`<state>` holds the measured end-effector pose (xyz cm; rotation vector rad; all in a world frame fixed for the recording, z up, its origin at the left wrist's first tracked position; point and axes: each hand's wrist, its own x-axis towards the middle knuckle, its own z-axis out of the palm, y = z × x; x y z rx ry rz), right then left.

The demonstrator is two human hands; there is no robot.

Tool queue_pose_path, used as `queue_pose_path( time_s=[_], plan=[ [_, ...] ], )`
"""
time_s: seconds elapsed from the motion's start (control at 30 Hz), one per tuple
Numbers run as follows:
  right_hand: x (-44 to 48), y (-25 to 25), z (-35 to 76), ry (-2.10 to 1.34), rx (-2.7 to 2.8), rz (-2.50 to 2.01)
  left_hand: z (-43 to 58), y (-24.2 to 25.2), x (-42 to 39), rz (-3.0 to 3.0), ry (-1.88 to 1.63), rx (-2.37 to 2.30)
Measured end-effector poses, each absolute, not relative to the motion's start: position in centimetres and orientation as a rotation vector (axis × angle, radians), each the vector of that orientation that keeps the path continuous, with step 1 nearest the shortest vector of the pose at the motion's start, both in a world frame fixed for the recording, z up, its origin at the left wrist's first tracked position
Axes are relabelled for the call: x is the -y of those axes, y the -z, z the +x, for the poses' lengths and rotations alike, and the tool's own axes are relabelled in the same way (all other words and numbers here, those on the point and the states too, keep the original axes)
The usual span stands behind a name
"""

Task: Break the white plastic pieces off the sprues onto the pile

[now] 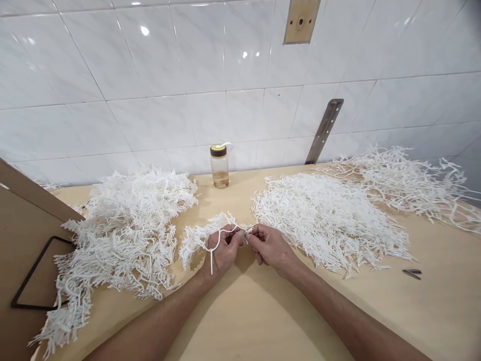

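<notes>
My left hand (224, 249) is closed in a pinch on a white branching plastic sprig (201, 239), whose thin bare stem curves over the back of the hand. The sprig's bushy end spreads out to the left, just above the table. My right hand (271, 246) meets the left at the fingertips, thumb and forefinger pinched together. What exactly sits between its fingers is too small to make out. Close to the right hand lies a wide pile of short white plastic pieces (330, 215). Left of the left hand is a heap of bushy white sprigs (128, 230).
A bottle (219, 168) with brown liquid stands near the tiled wall. Bare white branches (409, 183) lie at the back right. Small snips (412, 274) rest on the table (240, 326) at right. A cardboard box (26, 240) borders the left; a metal bracket (325, 131) leans on the wall.
</notes>
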<state>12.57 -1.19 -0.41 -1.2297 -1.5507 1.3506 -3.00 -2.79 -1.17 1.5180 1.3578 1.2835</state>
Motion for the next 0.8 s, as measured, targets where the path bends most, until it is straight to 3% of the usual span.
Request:
queue_pose_path(
  time_s=[0.8],
  plan=[
    [1.6,-0.1,12.2,-1.166,1.630,-1.186,-3.0,-0.5,2.9,1.192,-1.310,-1.341]
  ],
)
